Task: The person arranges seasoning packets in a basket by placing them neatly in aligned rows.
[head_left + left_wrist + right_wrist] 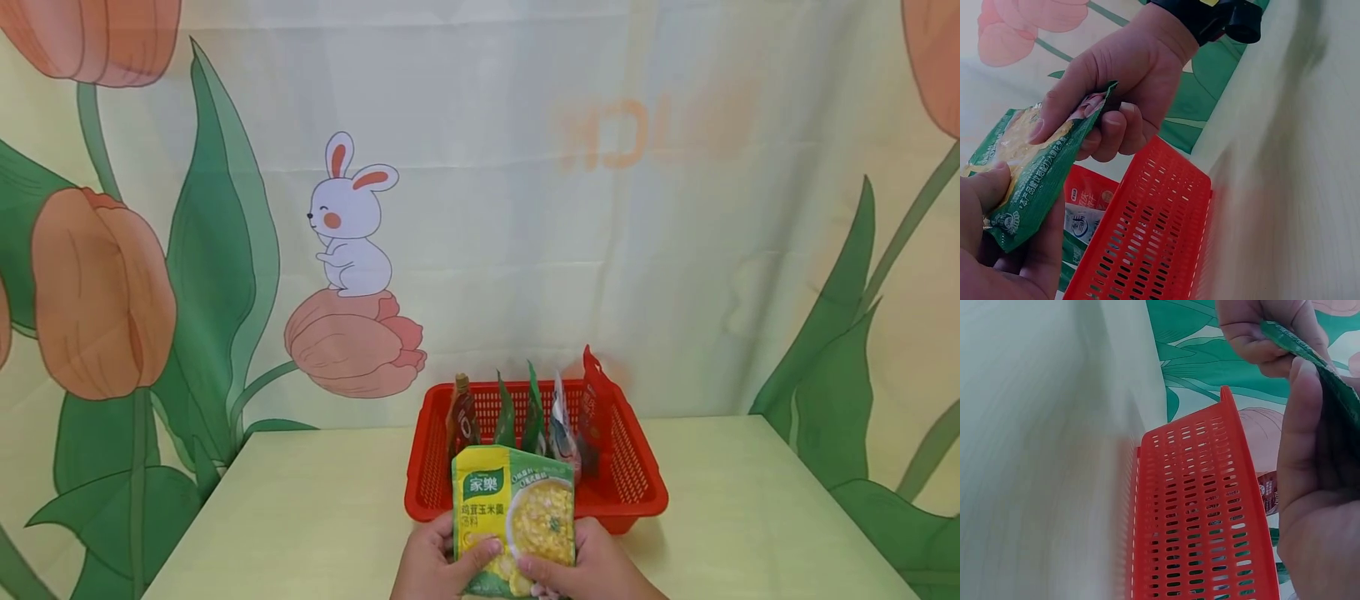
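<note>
A yellow and green soup mix packet with a picture of a bowl of corn soup is held upright in front of me. My left hand grips its lower left side, thumb on the front and fingers behind. My right hand grips the lower right side in the same way. In the left wrist view, both thumbs press on the packet's printed face. Its edge shows between the two hands in the right wrist view.
Just behind the packet stands a red perforated basket. It holds a bottle, green packets, a whitish packet and a red packet. The pale table meets a curtain printed with tulips and a rabbit.
</note>
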A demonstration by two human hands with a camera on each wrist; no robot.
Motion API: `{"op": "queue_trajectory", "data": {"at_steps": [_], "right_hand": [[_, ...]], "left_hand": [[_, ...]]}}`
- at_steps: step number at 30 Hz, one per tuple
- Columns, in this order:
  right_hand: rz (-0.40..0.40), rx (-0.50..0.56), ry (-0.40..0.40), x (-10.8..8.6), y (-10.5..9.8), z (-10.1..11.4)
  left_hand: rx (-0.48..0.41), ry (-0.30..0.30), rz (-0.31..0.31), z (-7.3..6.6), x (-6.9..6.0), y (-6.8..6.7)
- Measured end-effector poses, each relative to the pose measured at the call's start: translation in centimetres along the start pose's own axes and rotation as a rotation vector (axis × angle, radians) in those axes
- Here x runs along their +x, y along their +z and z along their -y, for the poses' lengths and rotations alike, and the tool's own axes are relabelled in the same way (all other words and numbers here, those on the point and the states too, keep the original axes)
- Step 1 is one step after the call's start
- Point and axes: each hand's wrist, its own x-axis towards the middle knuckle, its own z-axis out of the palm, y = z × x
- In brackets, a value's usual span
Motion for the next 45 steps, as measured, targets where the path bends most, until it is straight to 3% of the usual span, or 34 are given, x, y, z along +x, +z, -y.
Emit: {"op": "queue_trajectory", "data": {"at_steps": [5,9,12,16,19,22,24,28,34,37,40,45], "right_hand": [[0.007,0.001,-0.022,0.0,0.0,0.3],[-0.063,-0.101,-0.089,0.2,-0.1,0.9],[-0.172,-0.212,-0.207,0.5,0.0,1.6],[-0.381,-0.454,-0.417,0.9,0.8,2.2],[-0.562,-0.713,-0.528,1.2,1.7,2.4],[-0.679,-0.905,-0.583,1.4,2.6,2.3],[-0.689,-0.997,-0.574,1.4,2.9,2.2],[-0.644,-1.053,-0.555,1.1,3.3,1.8],[-0.728,-1.057,-0.743,1.5,4.0,1.2],[-0.727,-1.045,-0.757,1.7,4.2,1.3],[-0.643,-1.021,-0.717,1.6,4.1,1.7],[-0.402,-1.014,-0.612,1.6,2.1,2.8]], "left_hand": [[0.011,-0.001,0.012,-0.4,0.2,-0.1],[0.113,0.022,-0.060,-1.9,0.8,0.1],[0.266,0.085,-0.204,-3.7,1.0,0.7],[0.592,0.209,-0.417,-6.0,0.4,2.2],[0.794,0.268,-0.467,-7.2,0.0,3.7],[0.922,0.280,-0.450,-8.0,-0.1,5.3],[1.007,0.262,-0.446,-8.5,-0.1,6.3],[1.118,0.216,-0.438,-9.5,-0.1,7.7],[1.228,0.205,-0.484,-10.3,0.2,8.3],[1.260,0.167,-0.476,-10.6,0.3,8.1],[1.273,0.167,-0.483,-10.6,0.3,7.8],[1.275,0.257,-0.528,-10.4,0.2,6.5]]}}
